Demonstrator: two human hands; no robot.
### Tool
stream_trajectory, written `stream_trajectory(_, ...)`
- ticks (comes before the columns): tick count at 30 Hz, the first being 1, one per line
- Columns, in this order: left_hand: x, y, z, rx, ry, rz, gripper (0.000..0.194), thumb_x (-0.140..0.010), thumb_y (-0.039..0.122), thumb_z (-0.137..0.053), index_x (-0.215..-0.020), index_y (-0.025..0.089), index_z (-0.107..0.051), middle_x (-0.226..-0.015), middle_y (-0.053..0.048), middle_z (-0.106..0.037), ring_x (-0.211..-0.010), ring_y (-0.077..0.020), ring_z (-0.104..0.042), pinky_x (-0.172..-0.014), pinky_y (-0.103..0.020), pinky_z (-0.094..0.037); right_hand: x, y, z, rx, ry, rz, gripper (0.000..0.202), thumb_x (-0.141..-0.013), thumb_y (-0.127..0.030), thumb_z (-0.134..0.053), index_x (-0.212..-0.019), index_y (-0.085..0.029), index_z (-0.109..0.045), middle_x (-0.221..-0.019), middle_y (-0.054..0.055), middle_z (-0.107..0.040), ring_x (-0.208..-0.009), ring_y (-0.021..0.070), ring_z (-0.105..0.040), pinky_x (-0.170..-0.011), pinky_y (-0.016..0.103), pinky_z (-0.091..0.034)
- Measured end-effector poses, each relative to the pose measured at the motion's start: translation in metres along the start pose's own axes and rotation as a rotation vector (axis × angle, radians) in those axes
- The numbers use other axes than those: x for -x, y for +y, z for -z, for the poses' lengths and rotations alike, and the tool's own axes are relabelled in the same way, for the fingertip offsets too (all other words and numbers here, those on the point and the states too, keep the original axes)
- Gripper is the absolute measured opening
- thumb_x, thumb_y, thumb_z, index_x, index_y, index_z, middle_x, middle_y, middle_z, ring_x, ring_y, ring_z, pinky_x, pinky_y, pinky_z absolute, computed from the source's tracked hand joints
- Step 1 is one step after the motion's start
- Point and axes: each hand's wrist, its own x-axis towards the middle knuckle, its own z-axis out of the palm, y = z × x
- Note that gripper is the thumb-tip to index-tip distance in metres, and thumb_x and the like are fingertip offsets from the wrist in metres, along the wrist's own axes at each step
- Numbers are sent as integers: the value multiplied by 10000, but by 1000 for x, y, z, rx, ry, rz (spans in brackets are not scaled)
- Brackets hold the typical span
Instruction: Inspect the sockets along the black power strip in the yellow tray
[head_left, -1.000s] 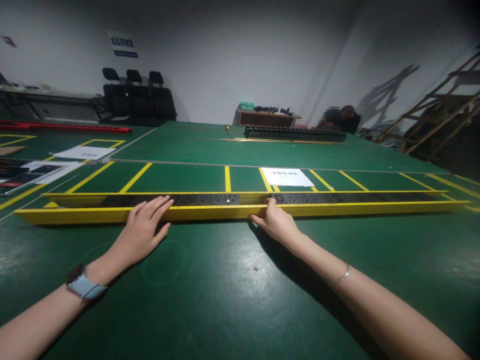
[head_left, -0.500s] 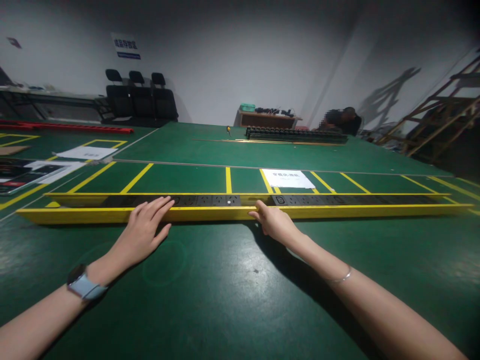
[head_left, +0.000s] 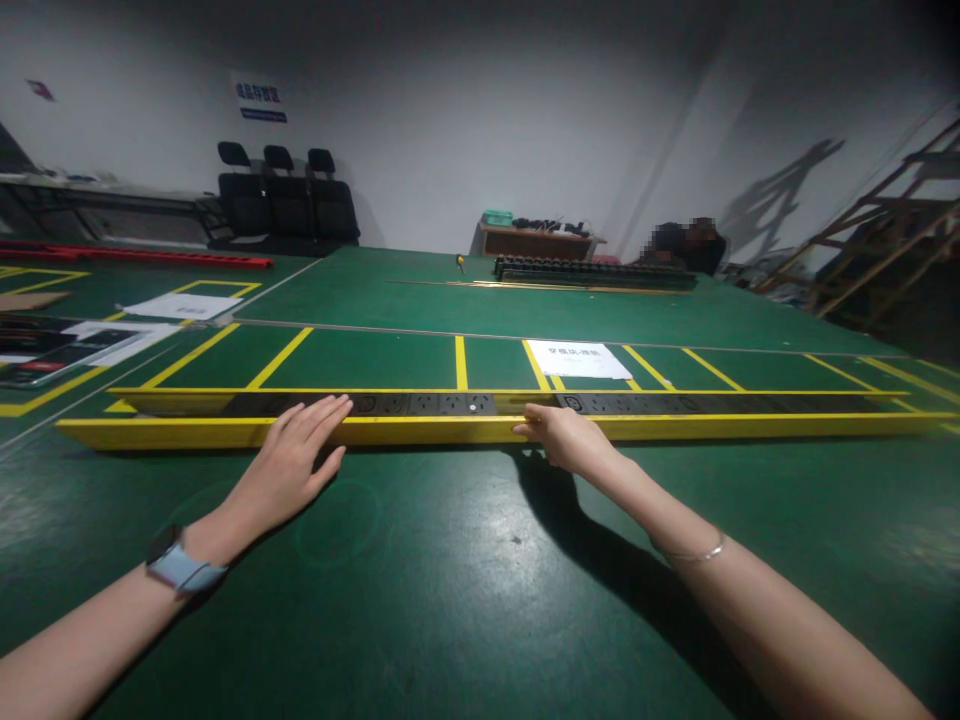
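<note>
A long yellow channel rail (head_left: 435,430) lies across the green table in front of me, its open side up. Inside it sit two rows of black socket modules, a left strip (head_left: 439,404) and a right strip (head_left: 637,404), with a gap between them. My left hand (head_left: 296,455) rests over the rail's near wall, fingers stretched out and reaching the left strip. At the gap, my right hand (head_left: 566,437) pinches the near wall between thumb and fingers. Its fingertips are partly hidden behind that wall.
Beyond the rail lie a white paper sign (head_left: 581,360) and yellow tape lines. Farther back are a black slotted rack (head_left: 592,272) and a small yellow-handled tool (head_left: 460,262). Papers (head_left: 180,306) lie at left; a person (head_left: 686,245) is at the far right.
The yellow rail and its socket strips have slid a little to the right, my right hand moving with them. My left hand has stayed in nearly the same place.
</note>
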Motion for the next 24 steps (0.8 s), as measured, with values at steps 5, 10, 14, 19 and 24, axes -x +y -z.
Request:
stream_trajectory(5,0,-1,-1,-1,1,8,607,-933,349,-444,-1504,216,-285,-1511,-96,-420,-1398,-246,-379,-1167,-471,-257,-1,15,15,-41,-80,-74,304,-923,-480,-511,-973,-228,-673,-561,-4,-612,-567,142,-609,-551,235,-344)
stream_trajectory(10,0,-2,-2,-6,-1,19,612,-929,349,-445,-1507,225,-284,-1514,-96,-417,-1399,-252,-381,-1165,-480,-252,-5,34,22,-57,-163,-95,290,-910,-440,-518,-976,-212,-683,-498,-14,-586,-564,148,-599,-549,238,-349)
stream_trajectory(14,-1,1,-2,2,-9,14,614,-927,352,-448,-1506,225,-287,-1513,-98,-419,-1401,-253,-378,-1161,-473,-253,-4,41,27,-8,-185,-104,301,-914,-444,-495,-971,-217,-685,-522,-5,-603,-564,150,-598,-545,242,-355)
stream_trajectory(19,-4,4,-4,7,-5,24,606,-930,347,-440,-1504,229,-281,-1499,-104,-435,-1392,-260,-386,-1139,-483,-261,12,15,21,194,47,-60,393,-905,-418,-531,-1154,-131,-631,-872,137,-715,-761,227,-672,-605,282,-408)
stream_trajectory(24,-5,2,-5,15,-9,26,607,-927,345,-441,-1504,244,-285,-1495,-106,-440,-1386,-273,-394,-1132,-486,-264,24,-25,-2,216,172,56,742,-931,-460,-509,-1529,-132,-217,-919,164,-729,-814,279,-703,-645,317,-458)
